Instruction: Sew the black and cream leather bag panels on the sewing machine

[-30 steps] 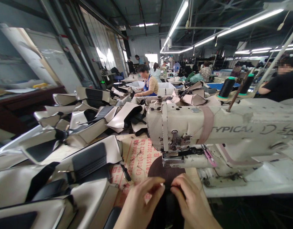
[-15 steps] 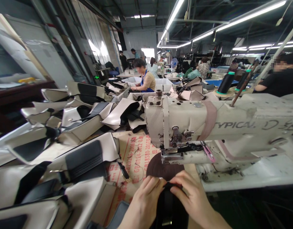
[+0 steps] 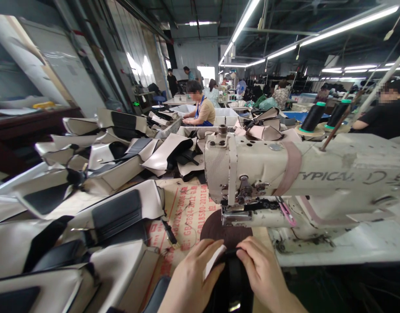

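Note:
A black bag piece (image 3: 233, 278) is held at the bottom of the view, with a black strap down its middle and a shiny metal fitting near the lower edge. My left hand (image 3: 198, 267) is closed on its upper left edge, where a pale strip of material shows between thumb and fingers. Thumb and fingers of my right hand (image 3: 261, 267) pinch its upper right edge. Just beyond my fingers lies a dark brown coiled disc (image 3: 213, 226), partly under the arm of a white sewing machine (image 3: 252, 167).
Beige-and-black bag pieces (image 3: 117, 208) are heaped on the left. Printed brown board (image 3: 176, 200) covers the tabletop. Black thread cones (image 3: 313, 117) stand behind the machine. A person (image 3: 204, 111) in a blue apron works beyond, and another person (image 3: 384, 113) sits at right.
My left hand has opened its grip slightly, uncovering the pale strip. My right hand has shifted a little along the black edge, and the hands are slightly farther apart. The view has shifted slightly.

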`<state>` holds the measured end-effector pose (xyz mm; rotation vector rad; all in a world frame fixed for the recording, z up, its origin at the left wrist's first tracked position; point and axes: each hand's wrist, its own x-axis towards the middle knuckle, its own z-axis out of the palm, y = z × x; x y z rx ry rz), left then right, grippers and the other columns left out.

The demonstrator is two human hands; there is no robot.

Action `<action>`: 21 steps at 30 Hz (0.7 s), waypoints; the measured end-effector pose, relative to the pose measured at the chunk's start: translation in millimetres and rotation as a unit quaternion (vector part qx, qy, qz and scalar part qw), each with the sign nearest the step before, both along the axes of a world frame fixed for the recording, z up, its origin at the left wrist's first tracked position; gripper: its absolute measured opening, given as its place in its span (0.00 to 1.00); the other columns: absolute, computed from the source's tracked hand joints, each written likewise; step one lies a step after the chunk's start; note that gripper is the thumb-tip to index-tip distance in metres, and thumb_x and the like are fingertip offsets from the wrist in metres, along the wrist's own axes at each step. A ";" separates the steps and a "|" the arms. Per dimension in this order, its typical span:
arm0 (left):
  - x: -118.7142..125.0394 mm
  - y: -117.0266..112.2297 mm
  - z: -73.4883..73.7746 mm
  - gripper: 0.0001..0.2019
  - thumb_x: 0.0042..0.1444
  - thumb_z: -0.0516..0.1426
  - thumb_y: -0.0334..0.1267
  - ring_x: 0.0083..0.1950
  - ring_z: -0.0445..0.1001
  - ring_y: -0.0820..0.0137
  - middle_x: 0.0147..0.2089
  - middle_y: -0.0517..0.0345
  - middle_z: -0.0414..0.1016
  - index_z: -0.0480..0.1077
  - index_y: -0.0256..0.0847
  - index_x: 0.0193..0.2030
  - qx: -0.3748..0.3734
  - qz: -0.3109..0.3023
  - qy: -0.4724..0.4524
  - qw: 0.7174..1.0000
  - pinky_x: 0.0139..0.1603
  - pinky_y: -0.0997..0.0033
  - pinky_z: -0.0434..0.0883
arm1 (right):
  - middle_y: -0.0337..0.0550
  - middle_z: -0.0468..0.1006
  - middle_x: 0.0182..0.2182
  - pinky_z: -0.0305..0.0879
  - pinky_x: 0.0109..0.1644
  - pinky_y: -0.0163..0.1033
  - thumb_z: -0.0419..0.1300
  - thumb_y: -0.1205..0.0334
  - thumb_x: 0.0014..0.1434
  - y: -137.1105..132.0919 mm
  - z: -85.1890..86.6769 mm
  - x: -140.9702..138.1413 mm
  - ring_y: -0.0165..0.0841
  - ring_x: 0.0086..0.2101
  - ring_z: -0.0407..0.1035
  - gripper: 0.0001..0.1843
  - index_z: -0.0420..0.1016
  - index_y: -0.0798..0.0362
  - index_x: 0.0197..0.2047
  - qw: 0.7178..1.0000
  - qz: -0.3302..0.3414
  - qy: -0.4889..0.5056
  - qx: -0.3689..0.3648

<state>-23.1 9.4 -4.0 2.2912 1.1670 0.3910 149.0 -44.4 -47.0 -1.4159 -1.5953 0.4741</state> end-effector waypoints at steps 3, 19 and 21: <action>4.0 1.4 -8.2 0.28 0.49 0.50 0.26 0.58 0.65 0.65 0.60 0.55 0.64 0.60 0.44 0.59 -0.013 -0.009 0.024 1.000 0.58 0.65 0.63 | 0.41 0.69 0.32 0.58 0.38 0.35 0.46 0.65 0.64 0.6 -2.0 3.6 0.30 0.35 0.64 0.09 0.67 0.53 0.36 1.000 0.012 0.003 0.001; -34.5 28.4 21.0 0.16 0.58 0.46 0.46 0.32 0.66 0.72 0.30 0.62 0.70 0.72 0.40 0.36 -0.200 -0.173 0.003 0.964 0.34 0.78 0.62 | 0.40 0.70 0.28 0.58 0.36 0.33 0.47 0.61 0.64 8.9 8.7 6.6 0.29 0.32 0.64 0.14 0.69 0.54 0.31 0.997 0.067 -0.014 -0.022; -35.3 27.5 6.2 0.21 0.58 0.45 0.50 0.25 0.56 0.76 0.22 0.66 0.58 0.67 0.37 0.26 -0.193 -0.135 -0.007 0.972 0.27 0.79 0.56 | 0.39 0.70 0.28 0.57 0.35 0.33 0.47 0.61 0.64 8.2 10.8 5.7 0.29 0.31 0.64 0.13 0.69 0.54 0.31 0.997 0.068 -0.010 -0.034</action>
